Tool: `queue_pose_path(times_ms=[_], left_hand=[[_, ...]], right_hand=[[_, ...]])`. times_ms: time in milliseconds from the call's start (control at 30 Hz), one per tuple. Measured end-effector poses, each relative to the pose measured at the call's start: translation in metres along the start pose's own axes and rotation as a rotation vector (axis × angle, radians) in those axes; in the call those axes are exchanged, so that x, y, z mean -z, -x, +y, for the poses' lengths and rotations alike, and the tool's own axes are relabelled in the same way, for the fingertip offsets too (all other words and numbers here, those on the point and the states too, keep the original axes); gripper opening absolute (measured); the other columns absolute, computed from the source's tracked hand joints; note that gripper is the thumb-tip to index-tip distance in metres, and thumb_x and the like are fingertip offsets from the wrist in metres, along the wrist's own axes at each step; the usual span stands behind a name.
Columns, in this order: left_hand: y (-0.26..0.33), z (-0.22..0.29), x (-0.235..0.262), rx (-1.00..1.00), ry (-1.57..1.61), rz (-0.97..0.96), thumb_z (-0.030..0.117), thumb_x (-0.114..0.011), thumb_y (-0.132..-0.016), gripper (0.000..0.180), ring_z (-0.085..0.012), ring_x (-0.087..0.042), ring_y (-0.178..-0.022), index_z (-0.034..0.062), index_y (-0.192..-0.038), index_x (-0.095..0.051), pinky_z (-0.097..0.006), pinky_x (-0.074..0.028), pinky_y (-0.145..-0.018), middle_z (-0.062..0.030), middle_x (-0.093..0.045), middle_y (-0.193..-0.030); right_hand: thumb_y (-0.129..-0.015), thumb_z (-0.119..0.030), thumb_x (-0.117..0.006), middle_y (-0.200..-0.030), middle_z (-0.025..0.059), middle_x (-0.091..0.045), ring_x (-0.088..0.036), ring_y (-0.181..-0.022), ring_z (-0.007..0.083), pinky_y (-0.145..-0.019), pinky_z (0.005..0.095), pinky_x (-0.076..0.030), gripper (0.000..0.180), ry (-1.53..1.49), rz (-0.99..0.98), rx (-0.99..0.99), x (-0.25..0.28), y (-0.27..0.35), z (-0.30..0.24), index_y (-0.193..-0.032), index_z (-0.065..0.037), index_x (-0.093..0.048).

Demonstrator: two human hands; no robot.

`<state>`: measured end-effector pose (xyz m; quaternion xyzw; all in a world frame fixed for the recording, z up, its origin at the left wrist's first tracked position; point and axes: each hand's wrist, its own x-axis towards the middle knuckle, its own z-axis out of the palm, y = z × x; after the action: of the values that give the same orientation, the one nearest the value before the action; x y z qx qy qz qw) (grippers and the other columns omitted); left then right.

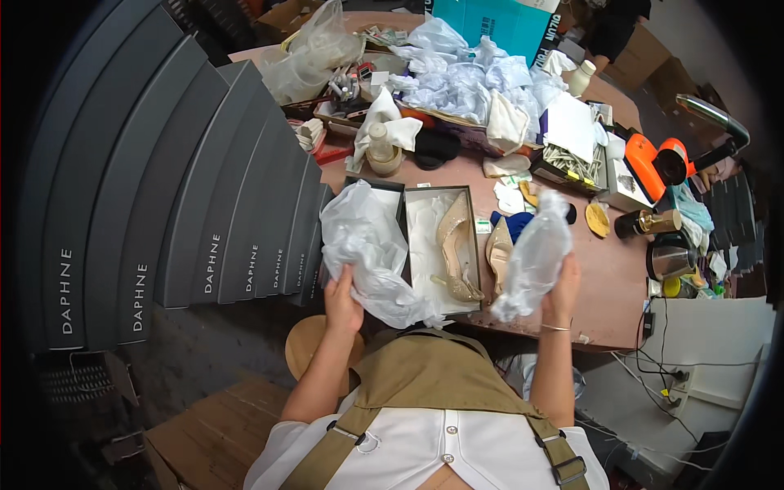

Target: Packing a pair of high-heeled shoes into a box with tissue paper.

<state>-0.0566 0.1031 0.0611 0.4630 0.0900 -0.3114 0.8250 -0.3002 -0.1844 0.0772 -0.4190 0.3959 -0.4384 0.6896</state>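
White, crinkled and thin, a loose wrapping sheet (365, 237) is held up at the near left edge of the counter (608, 302), just left of an open shoe box (415, 282). A more compact white bundle (532, 261) is held to the right of the box, above the counter. Whether film or tissue is used cannot be told. Both pieces are judged to be very light, soft and limp, a little slippery and easily torn; the sheet is best taken by a gathered fold rather than a single thin edge, and the bundle is best cradled round its middle, without squeezing.

By the left hand (344, 302) the lower left part of the sheet is gripped, with the fingers partly curled and the rest left to spread toward the box. By the right hand (562, 290) the bundle is grasped along its right side; the fingers are partly hidden behind it, so how far they are closed cannot be told.

Between the hands, a beige, glittery shoe (452, 245) is laid in the white-lined box, and a matching pointed shoe (496, 247) is set just beside it on the counter. Farther back, crumpled white wads (482, 77) are heaped; at far left, dark grey boxes (135, 180) are stacked.
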Motion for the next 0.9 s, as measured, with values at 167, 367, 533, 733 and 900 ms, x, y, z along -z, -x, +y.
queue_pose_path(times_ms=[167, 367, 533, 733, 900], left_hand=[[0.022, 0.017, 0.001, 0.034, 0.020, -0.005, 0.019, -0.055, -0.094, 0.034, -0.0206, -0.055, -0.110, 0.0019, -0.123, -0.050, -0.037, -0.043, -0.095, -0.0085, -0.057, -0.119], [0.032, -0.036, -0.075, -0.003, 0.074, -0.065, 0.014, -0.054, -0.094, 0.032, -0.0192, -0.054, -0.110, 0.0031, -0.123, -0.050, -0.036, -0.042, -0.096, -0.0066, -0.056, -0.121], [0.027, -0.060, -0.111, -0.035, 0.070, -0.051, 0.015, -0.054, -0.092, 0.034, -0.0207, -0.051, -0.114, 0.0033, -0.124, -0.049, -0.037, -0.039, -0.099, -0.0067, -0.054, -0.123], [0.033, -0.008, -0.090, 0.041, 0.219, -0.343, 0.019, -0.060, -0.088, 0.062, -0.0217, -0.052, -0.114, 0.0044, -0.141, -0.030, -0.039, -0.039, -0.099, -0.0100, -0.054, -0.123], [0.016, 0.010, -0.085, 0.010, -0.541, -0.348, 0.007, -0.068, -0.084, 0.039, -0.0082, -0.056, -0.089, -0.0007, -0.120, -0.055, -0.022, -0.044, -0.081, -0.0049, -0.062, -0.100]], right_hand=[[-0.098, -0.021, -0.045, -0.085, 0.0052, -0.062, -0.058, -0.074, 0.0155, -0.065, 0.0324, -0.044, 0.026, 0.754, -0.003, 0.277, 0.087, -0.107, -0.040, -0.092, 0.002, -0.057], [-0.084, -0.029, -0.065, -0.135, 0.0315, -0.040, -0.038, -0.127, 0.0402, -0.106, 0.0405, -0.031, 0.066, 1.305, -0.211, 0.647, 0.034, -0.161, -0.011, -0.133, 0.005, -0.038], [-0.081, -0.033, -0.070, -0.116, 0.0243, -0.058, -0.056, -0.111, 0.0295, -0.098, 0.0342, -0.039, 0.070, 0.696, -1.071, 0.031, -0.061, 0.008, 0.005, -0.132, 0.003, -0.041], [-0.079, -0.017, -0.058, -0.075, 0.0243, -0.061, -0.060, -0.066, 0.0360, -0.064, 0.0417, -0.046, 0.033, 0.777, -1.104, 0.020, -0.052, 0.013, 0.011, -0.104, 0.004, -0.057], [-0.076, -0.018, -0.058, -0.078, 0.0258, -0.060, -0.060, -0.074, 0.0400, -0.069, 0.0436, -0.047, 0.030, 1.108, -1.168, -0.002, -0.070, 0.011, -0.033, -0.096, 0.004, -0.059]])
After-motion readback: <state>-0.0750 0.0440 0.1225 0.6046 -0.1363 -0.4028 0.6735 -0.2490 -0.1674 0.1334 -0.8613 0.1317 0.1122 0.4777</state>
